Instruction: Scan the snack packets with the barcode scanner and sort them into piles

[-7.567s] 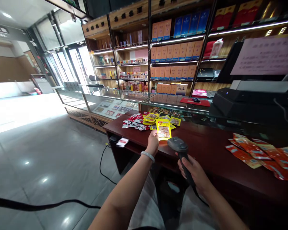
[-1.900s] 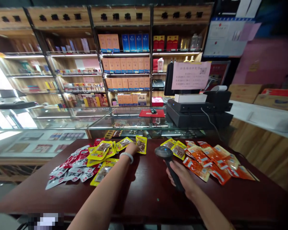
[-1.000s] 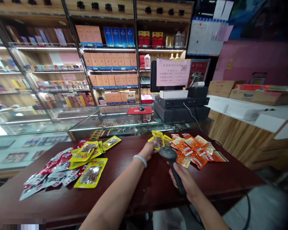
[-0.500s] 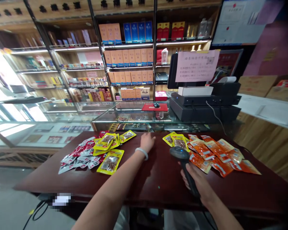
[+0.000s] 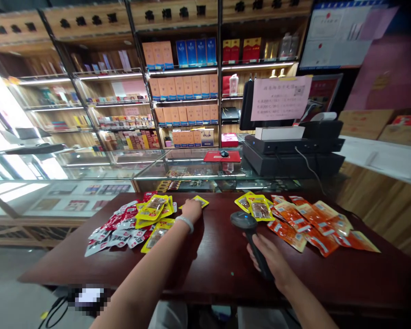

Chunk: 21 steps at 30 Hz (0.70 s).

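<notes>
A yellow snack packet (image 5: pixel 202 200) lies under the fingers of my left hand (image 5: pixel 191 210), which is closed on it; the hand hides most of the packet. My right hand (image 5: pixel 269 256) grips the handle of a black barcode scanner (image 5: pixel 245 220), its head pointing up and left over the table. Left of my left hand, a pile of yellow packets (image 5: pixel 153 208) rests on red-and-white packets (image 5: pixel 123 224), and another yellow packet (image 5: pixel 157 235) lies in front, partly behind my forearm. Two yellow packets (image 5: pixel 260 208) and several orange packets (image 5: pixel 304 221) lie to the right, beyond the scanner.
The dark red table (image 5: pixel 212 256) meets a glass display counter (image 5: pixel 192 171). On it stand a mouse on a red pad (image 5: pixel 212 156) and a black cash register (image 5: pixel 291 157) with a pink notice (image 5: pixel 281 98). Shelves of boxes (image 5: pixel 183 87) line the back wall.
My left hand has moved left onto a yellow packet, which has shifted right, away from the pile. My right hand and the barcode scanner have moved slightly left.
</notes>
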Available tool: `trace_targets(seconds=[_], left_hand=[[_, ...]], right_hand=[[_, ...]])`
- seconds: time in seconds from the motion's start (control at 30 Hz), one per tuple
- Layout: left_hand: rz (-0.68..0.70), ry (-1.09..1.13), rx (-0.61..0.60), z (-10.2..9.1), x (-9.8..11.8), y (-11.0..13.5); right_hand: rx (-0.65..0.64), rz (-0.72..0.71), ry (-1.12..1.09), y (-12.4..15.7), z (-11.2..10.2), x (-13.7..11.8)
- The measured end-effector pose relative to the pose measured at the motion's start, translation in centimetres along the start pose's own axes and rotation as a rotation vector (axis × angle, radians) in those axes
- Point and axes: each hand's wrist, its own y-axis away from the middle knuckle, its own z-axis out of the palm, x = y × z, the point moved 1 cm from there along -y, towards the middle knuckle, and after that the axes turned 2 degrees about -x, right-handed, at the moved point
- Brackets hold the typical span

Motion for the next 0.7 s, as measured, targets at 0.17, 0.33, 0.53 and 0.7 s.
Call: trace_targets(seconds=[0.17,0.33,0.53,0.7], left_hand=[[-0.010,-0.105,0.030,0.2,1.5,1.6],[-0.125,-0.065,-0.021,0.4,2.3,2.6],[-0.037,0.211,-0.055,1.7,6.6,5.3],[-0.012,0.527,-0.030,2.9,9.9,7.7]], right_hand=[[-0.016,-0.015,-0.010,0.6,-0.6,0.1],[0.032,-0.018,-0.023,2.1,-0.7,-0.6],[0.052,-0.042,-0.037,3.1,-1.5,-0.5],[0.070,-0.075,0.003,3.3,-2.6,-0.4]])
